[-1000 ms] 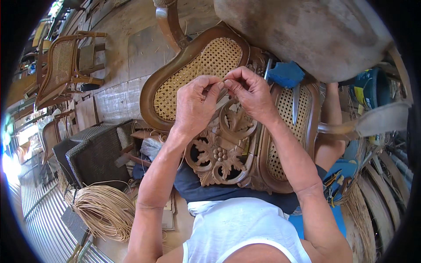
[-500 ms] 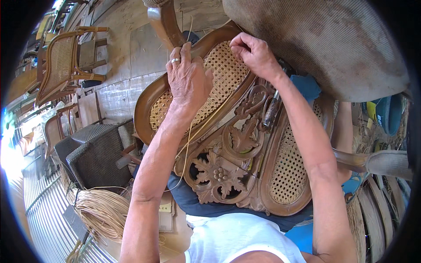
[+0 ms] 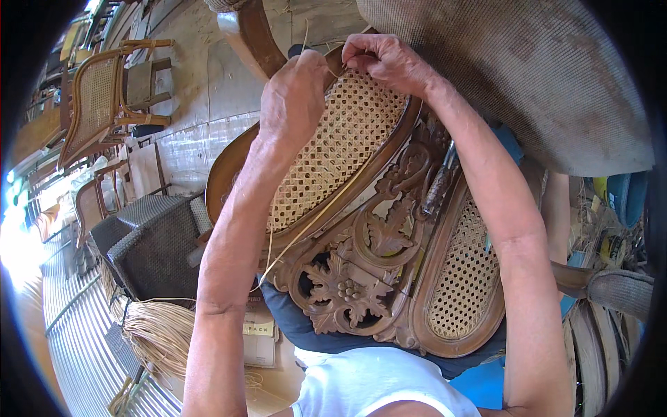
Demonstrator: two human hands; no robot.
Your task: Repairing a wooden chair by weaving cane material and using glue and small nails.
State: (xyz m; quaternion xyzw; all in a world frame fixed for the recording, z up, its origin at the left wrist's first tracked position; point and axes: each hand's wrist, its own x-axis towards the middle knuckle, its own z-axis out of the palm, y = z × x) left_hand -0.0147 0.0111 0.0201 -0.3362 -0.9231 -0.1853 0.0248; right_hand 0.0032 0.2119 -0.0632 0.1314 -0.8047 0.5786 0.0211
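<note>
A carved wooden chair piece [image 3: 385,228] lies across my lap, with a long woven cane panel [image 3: 346,132] and a narrower caned panel [image 3: 458,285]. My left hand [image 3: 292,90] is at the panel's upper edge, fingers curled and mostly hidden behind the back of the hand. My right hand [image 3: 379,59] pinches a thin cane strand at the panel's top rim, just right of my left hand. A loose strand [image 3: 316,226] trails down across the panel's lower side. A dark metal tool [image 3: 434,193] rests on the carving under my right forearm.
A grimy mesh-textured cushion [image 3: 514,76] overhangs at upper right, with a wooden leg [image 3: 243,35] top left. Caned chairs [image 3: 87,104], a dark woven seat [image 3: 153,247] and a cane bundle [image 3: 156,337] are on the left. A teal bucket [image 3: 625,198] stands at right.
Both hands have moved up to the top rim of the cane panel. They were together a second ago, then apart; now they are close again, my right fingers down at the rim.
</note>
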